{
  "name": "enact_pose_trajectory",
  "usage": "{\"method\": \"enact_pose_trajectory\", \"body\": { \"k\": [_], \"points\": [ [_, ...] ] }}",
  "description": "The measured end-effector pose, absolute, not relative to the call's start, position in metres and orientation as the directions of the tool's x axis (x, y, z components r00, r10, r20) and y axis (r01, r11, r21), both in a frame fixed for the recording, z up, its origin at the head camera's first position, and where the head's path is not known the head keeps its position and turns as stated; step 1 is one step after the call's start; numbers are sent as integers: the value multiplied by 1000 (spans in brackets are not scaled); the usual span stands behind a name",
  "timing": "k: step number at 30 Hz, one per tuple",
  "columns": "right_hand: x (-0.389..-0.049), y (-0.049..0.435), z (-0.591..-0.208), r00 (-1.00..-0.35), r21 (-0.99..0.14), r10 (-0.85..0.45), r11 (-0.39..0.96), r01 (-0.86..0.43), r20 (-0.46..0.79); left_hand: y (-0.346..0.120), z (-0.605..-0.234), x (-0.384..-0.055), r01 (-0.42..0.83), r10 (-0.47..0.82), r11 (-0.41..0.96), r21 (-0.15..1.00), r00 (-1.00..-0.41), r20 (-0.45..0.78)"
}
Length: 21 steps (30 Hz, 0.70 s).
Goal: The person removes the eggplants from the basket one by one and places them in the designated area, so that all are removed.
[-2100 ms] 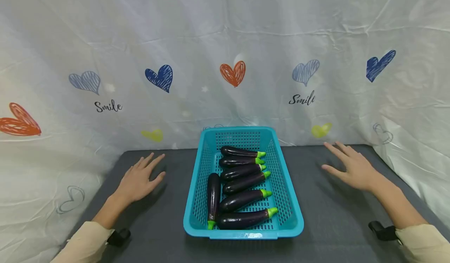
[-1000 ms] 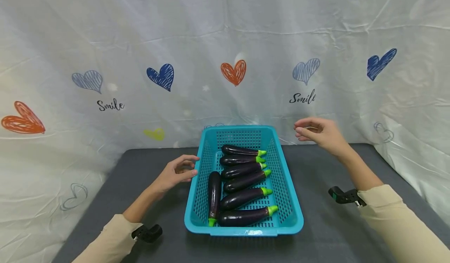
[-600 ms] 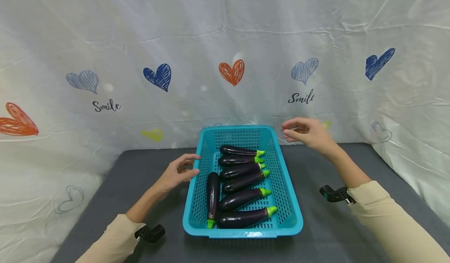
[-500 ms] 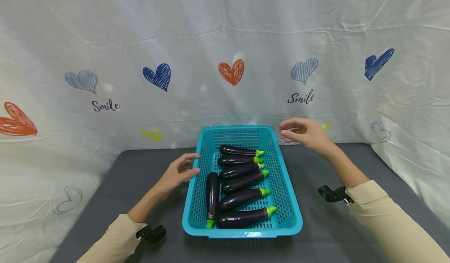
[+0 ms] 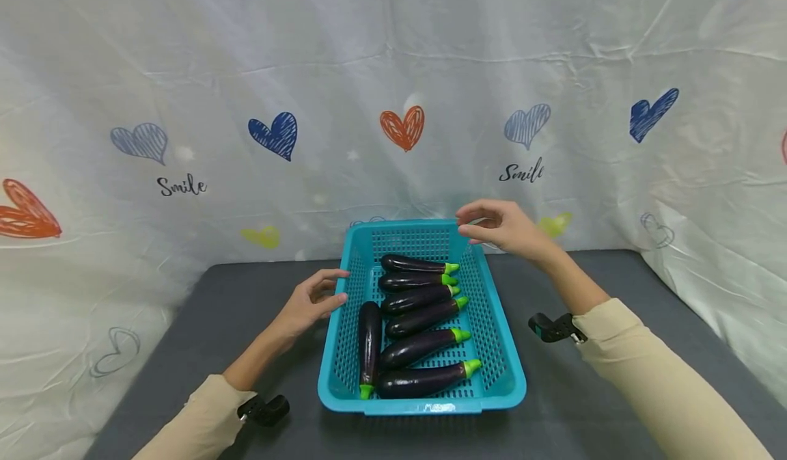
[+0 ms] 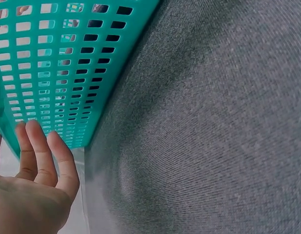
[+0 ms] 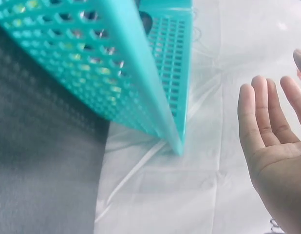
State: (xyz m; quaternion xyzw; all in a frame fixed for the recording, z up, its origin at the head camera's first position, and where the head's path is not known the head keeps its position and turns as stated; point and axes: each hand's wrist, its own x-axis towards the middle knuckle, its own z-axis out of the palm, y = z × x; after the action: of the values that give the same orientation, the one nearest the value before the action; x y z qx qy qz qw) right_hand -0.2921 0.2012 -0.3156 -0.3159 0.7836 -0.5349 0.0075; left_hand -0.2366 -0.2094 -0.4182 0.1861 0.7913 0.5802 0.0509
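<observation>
In the head view a teal perforated plastic basket (image 5: 430, 409) stands on the dark table. Several glossy eggplants (image 5: 424, 316) with green stem ends lie in it, mostly crosswise in a row. One eggplant (image 5: 370, 340) lies lengthwise along the left wall, its stem end towards me. My left hand (image 5: 305, 306) is at the basket's left rim, fingers loosely bent; its fingertips (image 6: 36, 129) are close to the outer wall, and whether they touch it cannot be told. Over the far right corner hovers my right hand (image 5: 507, 231), holding nothing, its fingers (image 7: 262, 107) apart from the rim.
Dark grey cloth (image 5: 270, 364) covers the table on both sides of the basket. Right behind the basket hangs a white curtain (image 5: 344, 70) printed with hearts. Each wrist wears a black strap device (image 5: 264, 410).
Both hands came inward from the table's sides. The left hand reached the left rim and has stayed there; the right hand rose and kept moving left over the far right corner. The eggplants stayed put.
</observation>
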Motion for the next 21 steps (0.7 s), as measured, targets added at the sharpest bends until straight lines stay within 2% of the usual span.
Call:
{"method": "enact_pose_trajectory", "body": {
  "k": [10, 21],
  "points": [
    [-297, 169, -317, -785, -870, -534, 169, -464, 315, -210, -416, -236, 255, 354, 269, 929, -923, 151],
    [-304, 138, -321, -798, -907, -539, 136, -399, 270, -209, -418, -237, 241, 349, 285, 928, -927, 133]
  ]
}}
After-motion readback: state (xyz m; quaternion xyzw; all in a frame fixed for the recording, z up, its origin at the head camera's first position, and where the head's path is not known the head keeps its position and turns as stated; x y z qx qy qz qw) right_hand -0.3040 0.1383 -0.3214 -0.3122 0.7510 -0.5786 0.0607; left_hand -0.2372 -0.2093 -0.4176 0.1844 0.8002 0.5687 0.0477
